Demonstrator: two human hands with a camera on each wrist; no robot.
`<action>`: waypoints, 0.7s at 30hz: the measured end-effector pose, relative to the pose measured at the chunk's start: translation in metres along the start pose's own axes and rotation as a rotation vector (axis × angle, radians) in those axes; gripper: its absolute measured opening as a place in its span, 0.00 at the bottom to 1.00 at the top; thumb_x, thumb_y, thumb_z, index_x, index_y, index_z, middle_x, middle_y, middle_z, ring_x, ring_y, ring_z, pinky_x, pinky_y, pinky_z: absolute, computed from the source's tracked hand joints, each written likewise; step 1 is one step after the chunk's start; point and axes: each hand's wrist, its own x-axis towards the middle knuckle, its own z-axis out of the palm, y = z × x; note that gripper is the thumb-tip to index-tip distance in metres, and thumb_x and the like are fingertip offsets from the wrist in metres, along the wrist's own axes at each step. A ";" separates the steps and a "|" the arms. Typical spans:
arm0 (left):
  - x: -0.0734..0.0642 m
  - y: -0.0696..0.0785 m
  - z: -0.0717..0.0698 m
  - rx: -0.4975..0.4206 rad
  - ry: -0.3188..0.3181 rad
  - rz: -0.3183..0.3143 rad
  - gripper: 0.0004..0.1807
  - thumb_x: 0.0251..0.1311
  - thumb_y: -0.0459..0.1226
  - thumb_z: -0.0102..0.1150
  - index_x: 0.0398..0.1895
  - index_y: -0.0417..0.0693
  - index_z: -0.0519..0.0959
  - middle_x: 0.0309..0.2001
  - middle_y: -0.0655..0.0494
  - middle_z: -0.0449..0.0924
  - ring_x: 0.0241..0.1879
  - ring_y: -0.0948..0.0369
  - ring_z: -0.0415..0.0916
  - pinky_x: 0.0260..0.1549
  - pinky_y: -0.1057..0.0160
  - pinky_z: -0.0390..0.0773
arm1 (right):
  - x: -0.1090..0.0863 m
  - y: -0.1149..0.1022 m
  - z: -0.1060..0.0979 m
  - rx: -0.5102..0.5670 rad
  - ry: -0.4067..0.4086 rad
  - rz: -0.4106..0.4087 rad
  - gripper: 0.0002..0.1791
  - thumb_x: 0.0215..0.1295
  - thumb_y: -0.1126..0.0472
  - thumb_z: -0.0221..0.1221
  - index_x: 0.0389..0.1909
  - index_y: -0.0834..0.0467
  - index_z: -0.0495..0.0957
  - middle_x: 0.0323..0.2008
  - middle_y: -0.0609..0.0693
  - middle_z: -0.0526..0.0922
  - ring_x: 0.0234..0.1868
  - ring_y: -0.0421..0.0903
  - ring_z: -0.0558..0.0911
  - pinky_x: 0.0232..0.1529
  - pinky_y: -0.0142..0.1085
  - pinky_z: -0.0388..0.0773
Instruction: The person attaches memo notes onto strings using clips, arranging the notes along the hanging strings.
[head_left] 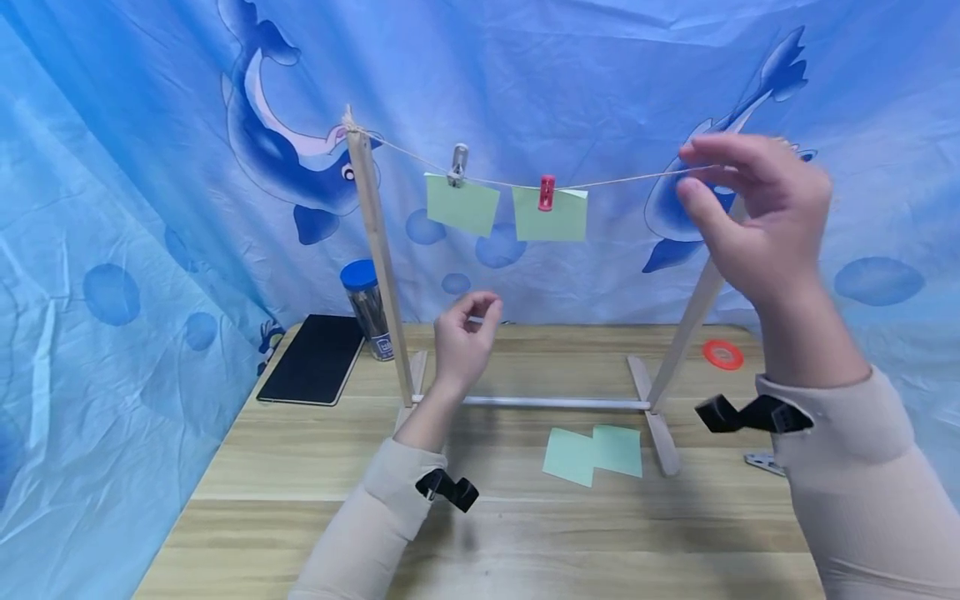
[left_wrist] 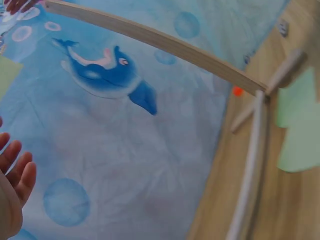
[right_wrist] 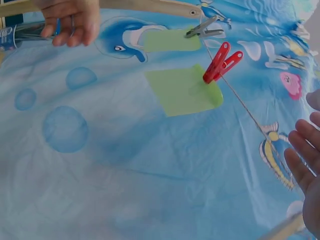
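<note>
A string [head_left: 622, 180] runs between two wooden posts. From it hang two pale green paper notes, one [head_left: 465, 208] under a grey clothespin [head_left: 459, 165], the other [head_left: 566, 223] under a red clothespin [head_left: 547, 192]. My right hand [head_left: 772, 212] is raised at the string's right end, thumb and fingers parted around the line. Its fingers look relaxed in the right wrist view, close beside the string [right_wrist: 245, 109]. Lower down, my left hand [head_left: 463, 340] hovers between the posts behind the stand's front space, fingers loosely bent and holding nothing.
Two more green notes [head_left: 568, 456] lie overlapping on the wooden table [head_left: 510, 550]. The left post [head_left: 372, 225] stands by a blue-lidded jar [head_left: 367, 304] and a black tablet-like slab [head_left: 313, 360]. Toward the right are an orange-red ring [head_left: 723, 354] and a grey clip [head_left: 763, 463].
</note>
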 end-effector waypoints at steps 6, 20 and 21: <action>-0.025 -0.015 0.002 0.097 -0.235 -0.057 0.08 0.66 0.35 0.64 0.43 0.40 0.85 0.37 0.51 0.85 0.37 0.58 0.81 0.35 0.63 0.83 | -0.046 0.004 -0.017 -0.014 0.053 0.007 0.13 0.58 0.71 0.66 0.35 0.81 0.80 0.34 0.56 0.88 0.37 0.39 0.86 0.45 0.27 0.80; -0.085 -0.064 0.024 0.388 -0.784 -0.048 0.17 0.66 0.37 0.65 0.55 0.38 0.82 0.50 0.47 0.83 0.48 0.53 0.81 0.50 0.62 0.79 | -0.186 0.040 -0.079 -0.254 -0.050 0.405 0.10 0.55 0.83 0.62 0.39 0.79 0.81 0.35 0.33 0.85 0.35 0.28 0.83 0.40 0.18 0.75; -0.088 -0.066 0.025 0.409 -0.804 -0.038 0.18 0.66 0.37 0.65 0.56 0.38 0.82 0.50 0.46 0.83 0.48 0.53 0.81 0.51 0.64 0.78 | -0.193 0.040 -0.082 -0.276 -0.056 0.443 0.10 0.56 0.82 0.62 0.40 0.78 0.81 0.35 0.32 0.85 0.36 0.27 0.82 0.40 0.17 0.75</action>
